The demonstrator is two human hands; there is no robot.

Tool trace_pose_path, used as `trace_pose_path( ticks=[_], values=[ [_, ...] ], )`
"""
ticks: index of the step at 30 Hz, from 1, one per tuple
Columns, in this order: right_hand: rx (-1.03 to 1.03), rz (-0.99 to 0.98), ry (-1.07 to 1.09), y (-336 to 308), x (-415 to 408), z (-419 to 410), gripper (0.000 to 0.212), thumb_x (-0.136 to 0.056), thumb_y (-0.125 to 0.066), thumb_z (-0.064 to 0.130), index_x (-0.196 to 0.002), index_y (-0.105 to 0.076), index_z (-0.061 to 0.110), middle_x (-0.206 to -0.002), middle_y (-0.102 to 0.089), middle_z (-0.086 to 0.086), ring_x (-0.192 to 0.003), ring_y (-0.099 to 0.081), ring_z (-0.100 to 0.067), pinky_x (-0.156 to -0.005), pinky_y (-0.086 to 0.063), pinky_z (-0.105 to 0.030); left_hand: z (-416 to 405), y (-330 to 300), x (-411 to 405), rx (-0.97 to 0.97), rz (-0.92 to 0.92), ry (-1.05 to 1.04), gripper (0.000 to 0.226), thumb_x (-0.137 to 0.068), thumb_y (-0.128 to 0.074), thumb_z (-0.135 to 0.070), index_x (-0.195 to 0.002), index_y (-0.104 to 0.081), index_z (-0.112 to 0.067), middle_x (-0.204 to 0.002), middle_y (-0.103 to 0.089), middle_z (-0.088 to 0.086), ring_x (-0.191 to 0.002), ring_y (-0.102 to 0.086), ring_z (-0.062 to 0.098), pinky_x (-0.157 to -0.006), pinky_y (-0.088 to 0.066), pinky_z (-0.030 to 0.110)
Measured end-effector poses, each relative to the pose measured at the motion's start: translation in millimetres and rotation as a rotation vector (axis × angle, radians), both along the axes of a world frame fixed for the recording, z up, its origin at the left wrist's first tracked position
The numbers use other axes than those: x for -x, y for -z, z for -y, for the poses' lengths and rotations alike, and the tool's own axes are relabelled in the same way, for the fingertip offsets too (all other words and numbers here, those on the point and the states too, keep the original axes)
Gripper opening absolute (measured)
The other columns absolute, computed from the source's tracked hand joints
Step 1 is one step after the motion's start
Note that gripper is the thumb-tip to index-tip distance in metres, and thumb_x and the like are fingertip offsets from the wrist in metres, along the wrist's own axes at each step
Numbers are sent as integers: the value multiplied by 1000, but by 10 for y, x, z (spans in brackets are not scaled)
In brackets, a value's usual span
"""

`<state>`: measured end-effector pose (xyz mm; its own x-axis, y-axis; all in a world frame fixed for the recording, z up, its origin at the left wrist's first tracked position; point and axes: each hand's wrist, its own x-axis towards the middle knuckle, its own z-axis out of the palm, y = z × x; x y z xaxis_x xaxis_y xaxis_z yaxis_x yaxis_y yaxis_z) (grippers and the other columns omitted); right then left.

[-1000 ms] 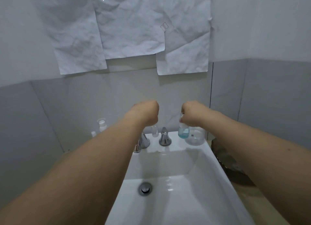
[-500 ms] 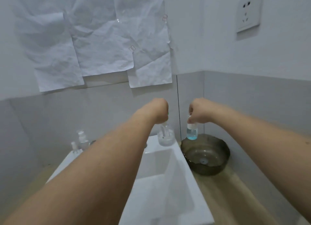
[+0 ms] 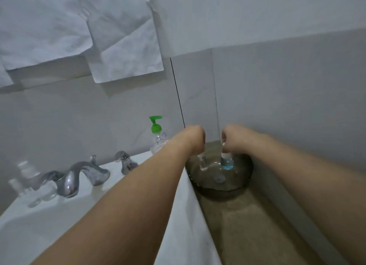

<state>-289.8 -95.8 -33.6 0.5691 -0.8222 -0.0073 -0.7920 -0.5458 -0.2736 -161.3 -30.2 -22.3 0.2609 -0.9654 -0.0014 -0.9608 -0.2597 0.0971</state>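
Note:
My right hand (image 3: 234,139) grips the top of a small clear bottle with blue liquid (image 3: 227,162), held upright inside a dark translucent bowl (image 3: 243,182) on the wooden counter. My left hand (image 3: 195,139) pinches a small clear bottle (image 3: 202,161) by its top; it hangs just over the bowl's left side. Both fists are curled and face away from me, so the fingers are hidden.
A white sink (image 3: 184,225) lies to the left with a chrome faucet (image 3: 73,178) and handle (image 3: 124,162). A green-pump soap bottle (image 3: 157,135) stands behind my left wrist. Small clear bottles (image 3: 25,171) sit at far left. Crumpled paper (image 3: 122,42) hangs on the wall.
Both hands moved right from over the sink to the bowl and lowered; the two small bottles now hang in or just above the bowl. The view swung right and down.

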Motion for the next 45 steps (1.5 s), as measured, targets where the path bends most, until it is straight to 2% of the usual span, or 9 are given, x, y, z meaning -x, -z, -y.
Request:
trace_pose_path(
  ticks=[7, 12, 20, 27, 32, 34, 37, 41, 45],
  values=[
    [2, 2, 60, 468, -151, 330, 24, -88, -63, 14, -111, -64, 11, -111, -64, -12, -96, -61, -29, -73, -47, -29, 383, 527, -180, -28, -11, -30, 29, -93, -61, -7, -120, -69, -14, -121, -65, 10, -108, -63, 28, -89, -51, 33],
    [27, -43, 54, 625, -199, 444, 28, -91, -56, 12, -119, -61, 8, -121, -61, -16, -110, -60, -32, -82, -48, -32, 550, 739, -216, -22, -12, -23, 28, -93, -62, -7, -120, -68, -14, -119, -66, 9, -106, -63, 27, -89, -52, 34],
    [-13, -55, 45, 687, -231, 505, 32, -90, -57, 8, -123, -59, 9, -121, -60, -14, -109, -60, -30, -85, -50, -32, 662, 836, -216, -52, 0, -4, 36, -92, -57, -4, -126, -64, -13, -125, -63, 11, -109, -62, 29, -95, -53, 39],
    [-23, -66, 46, 670, -225, 480, 28, -88, -60, 7, -115, -61, 8, -108, -62, -13, -97, -61, -29, -74, -48, -29, 647, 812, -196, -72, 32, 16, 46, -92, -58, -7, -137, -55, -17, -133, -60, 9, -115, -59, 28, -95, -52, 38],
    [-21, -61, 44, 542, -189, 420, 13, -88, -58, 9, -102, -58, 10, -97, -58, -10, -83, -55, -26, -66, -42, -27, 540, 608, -193, -46, 64, 22, 42, -93, -58, -12, -135, -56, -15, -131, -60, 10, -116, -58, 28, -90, -50, 35],
    [-10, -52, 45, 434, -173, 374, 11, -88, -58, 10, -99, -57, 10, -100, -59, -11, -84, -56, -26, -67, -43, -27, 477, 499, -188, -39, 81, 22, 39, -94, -57, -14, -133, -56, -14, -130, -60, 10, -115, -58, 29, -90, -51, 36],
    [10, -29, 40, 253, -153, 269, 22, -88, -58, 11, -110, -58, 9, -107, -59, -11, -98, -60, -28, -72, -47, -30, 348, 296, -183, -23, 102, 21, 38, -94, -58, -16, -132, -56, -12, -131, -59, 11, -117, -58, 30, -97, -51, 39],
    [53, 21, 9, 31, -150, 102, 25, -86, -58, 13, -110, -58, 7, -111, -59, -14, -99, -60, -30, -75, -51, -32, 121, 0, -179, 17, 135, 23, 39, -94, -58, -18, -133, -56, -11, -133, -58, 12, -120, -57, 32, -98, -50, 39],
    [85, 39, -10, -297, -235, -200, 36, -87, -57, 12, -122, -57, 6, -112, -59, -13, -98, -60, -28, -80, -55, -35, -262, -334, -262, 61, 157, 9, 36, -95, -56, -19, -131, -56, -11, -130, -60, 11, -114, -59, 31, -92, -52, 40]
  ],
)
